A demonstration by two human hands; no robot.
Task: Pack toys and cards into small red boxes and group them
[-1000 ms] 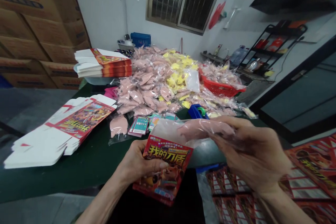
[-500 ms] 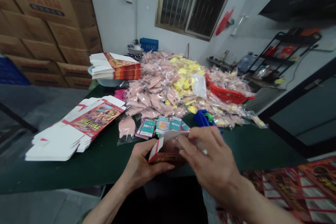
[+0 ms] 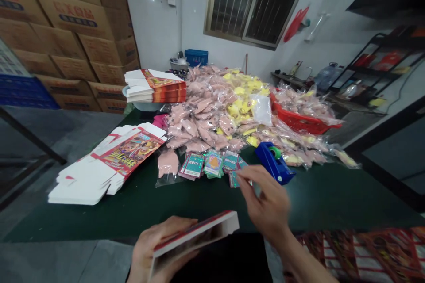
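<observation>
The left hand (image 3: 151, 245) holds the box (image 3: 199, 235); I can't tell if the right hand (image 3: 267, 199) has a card (image 3: 233, 179). It looks like card-picking, needing a light pinch.

Bare left hand (image 3: 148, 243) sat at seven o'clock, curled in a grip. Bare right hand (image 3: 268, 201) hung near five, fingers (image 3: 253, 172) bent, tips toward ten.

Packing workshop, stacked cartons (image 3: 73, 17), heaped bagged toys (image 3: 202, 115), flattened printed boxes (image 3: 109, 159)
</observation>
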